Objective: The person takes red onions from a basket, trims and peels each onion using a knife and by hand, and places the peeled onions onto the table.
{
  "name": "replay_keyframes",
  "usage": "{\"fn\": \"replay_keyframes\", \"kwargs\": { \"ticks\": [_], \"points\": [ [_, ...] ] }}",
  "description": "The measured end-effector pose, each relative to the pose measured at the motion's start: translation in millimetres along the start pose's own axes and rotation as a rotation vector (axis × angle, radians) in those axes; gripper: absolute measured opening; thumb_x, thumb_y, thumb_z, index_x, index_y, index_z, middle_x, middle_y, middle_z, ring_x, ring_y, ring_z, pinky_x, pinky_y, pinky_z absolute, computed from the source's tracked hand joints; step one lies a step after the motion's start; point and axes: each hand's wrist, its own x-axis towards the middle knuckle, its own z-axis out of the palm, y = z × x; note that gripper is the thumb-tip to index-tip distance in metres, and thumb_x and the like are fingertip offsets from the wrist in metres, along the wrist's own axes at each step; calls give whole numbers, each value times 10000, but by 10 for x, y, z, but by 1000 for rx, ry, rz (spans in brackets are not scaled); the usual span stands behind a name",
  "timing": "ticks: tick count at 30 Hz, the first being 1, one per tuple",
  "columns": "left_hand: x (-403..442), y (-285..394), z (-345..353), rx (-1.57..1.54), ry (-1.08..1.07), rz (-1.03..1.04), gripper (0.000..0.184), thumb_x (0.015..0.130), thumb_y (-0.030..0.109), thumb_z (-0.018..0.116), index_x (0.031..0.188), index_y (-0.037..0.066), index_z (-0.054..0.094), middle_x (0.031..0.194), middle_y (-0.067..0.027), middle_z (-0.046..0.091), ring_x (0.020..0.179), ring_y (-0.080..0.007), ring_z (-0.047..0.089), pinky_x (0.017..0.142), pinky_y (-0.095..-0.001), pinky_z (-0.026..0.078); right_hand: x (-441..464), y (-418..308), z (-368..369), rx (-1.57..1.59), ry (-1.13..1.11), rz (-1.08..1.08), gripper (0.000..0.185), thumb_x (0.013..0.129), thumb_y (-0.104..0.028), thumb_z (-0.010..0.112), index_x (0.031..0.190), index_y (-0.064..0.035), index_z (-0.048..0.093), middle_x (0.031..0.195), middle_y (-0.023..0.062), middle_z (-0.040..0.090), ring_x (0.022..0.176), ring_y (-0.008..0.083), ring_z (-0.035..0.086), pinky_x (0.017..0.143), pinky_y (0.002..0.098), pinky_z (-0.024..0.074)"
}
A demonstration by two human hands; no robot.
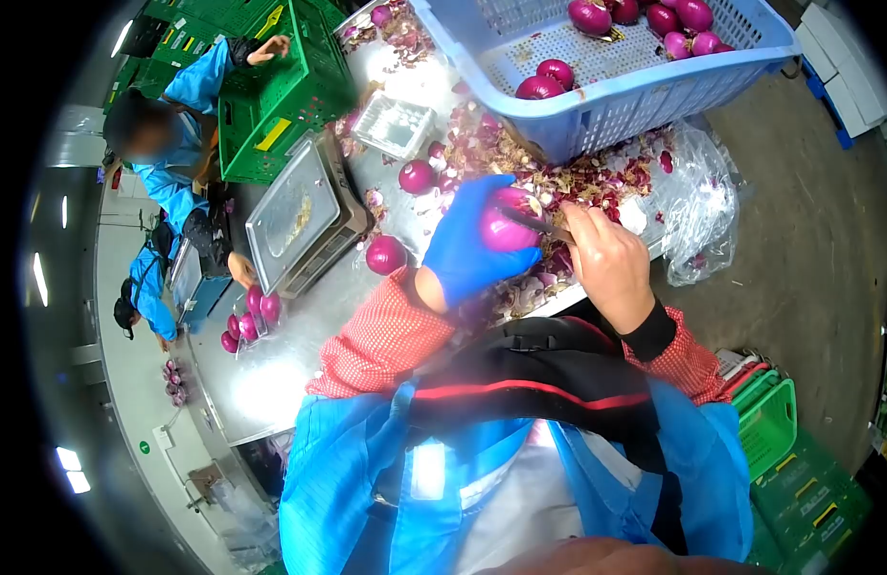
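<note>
My left hand [458,244], in a blue glove, is closed around a red onion [506,228] above the metal table. My bare right hand [608,264] grips a knife [539,225], whose dark blade lies against the onion's upper side; its handle is hidden in my fingers. Two more red onions, one nearer [386,255] and one farther [418,176], rest on the table left of my gloved hand. Loose onion skins [597,182] are heaped beyond and beside both hands.
A blue plastic basket [597,115] with several red onions stands at the back. Left of it are a clear tray [396,125], a scale [305,216] and a green crate [319,86]. A plastic bag [697,211] hangs over the right edge. A co-worker [175,144] stands across the table.
</note>
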Motion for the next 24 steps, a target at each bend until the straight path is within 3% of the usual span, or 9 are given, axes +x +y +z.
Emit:
{"fn": "replay_keyframes", "kwargs": {
  "ticks": [7, 9, 14, 17, 19, 20, 21, 23, 24],
  "points": [
    [-48, 52, -26, 34, 1, -39, 797, 654, 189, 866, 1328, 47, 466, 1196, -131, 547, 1108, -243, 561, 955, -362, 466, -120, 298, 269, -112, -52, 89, 167, 849, -117, 625, 1014, -91, 625, 787, 71, 616, 655, 211, 653, 548, 315, 516],
    [-61, 76, -93, 81, 6, 17, 790, 657, 186, 862, 1325, 46, 465, 1195, -131, 547, 1105, -242, 562, 950, -365, 470, -238, 512, 295, 79, -158, 321, 221, 834, -66, 615, 1054, -81, 626, 890, 103, 669, 736, 291, 669, 615, 381, 531],
    [1, -27, -21, 147, 52, 79, 831, 664, 184, 873, 1356, 50, 433, 1237, -137, 533, 1097, -241, 580, 942, -344, 482, -152, 255, 218, 453, -32, 319, 284, 882, -129, 632, 1161, -75, 613, 999, 153, 677, 833, 336, 668, 695, 387, 529],
    [23, -23, 84, -236, -34, -158, 828, 718, 201, 846, 1399, 55, 398, 1273, -141, 519, 1114, -256, 581, 926, -332, 502, -113, 87, 131, 763, -195, 385, 433, 942, -310, 615, 1289, -66, 527, 1046, 118, 651, 821, 245, 672, 728, 363, 517],
    [22, -138, 57, -815, -224, -359, 878, 805, 195, 782, 1503, 97, 260, 1353, -141, 492, 1138, -254, 579, 895, -334, 533, -119, 67, 290, 829, -85, 223, 489, 967, -372, 574, 1335, -63, 479, 1017, 83, 630, 786, 195, 646, 665, 333, 503],
    [4, -184, 28, -1076, -338, -452, 892, 820, 189, 767, 1521, 109, 222, 1370, -141, 484, 1140, -250, 579, 884, -336, 541, -137, 74, 301, 965, -117, 284, 496, 979, -392, 551, 1342, -65, 468, 1009, 69, 623, 759, 173, 630, 633, 317, 490],
    [-29, -235, 19, -1069, -399, -443, 934, 811, 187, 774, 1532, 118, 185, 1396, -141, 463, 1158, -247, 568, 903, -344, 530, -154, 81, 312, 1099, -144, 351, 504, 991, -413, 529, 1349, -66, 456, 1000, 55, 617, 732, 151, 613, 601, 301, 477],
    [-95, -336, 2, -1051, -523, -419, 1019, 793, 182, 789, 1554, 137, 111, 1449, -141, 419, 1195, -240, 546, 942, -360, 509, -217, 126, 235, 1557, -380, 792, 479, 1013, -431, 480, 1332, -75, 457, 994, 36, 611, 657, 114, 571, 535, 270, 438],
    [-199, -310, 113, -842, -405, -304, 1039, 761, 207, 821, 1545, 130, 144, 1441, -152, 420, 1174, -237, 565, 933, -363, 514, -212, 84, 252, 1687, -379, 887, 472, 1031, -463, 409, 1281, -67, 469, 845, 58, 550, 499, 92, 416, 455, 252, 364]
  ]
}}
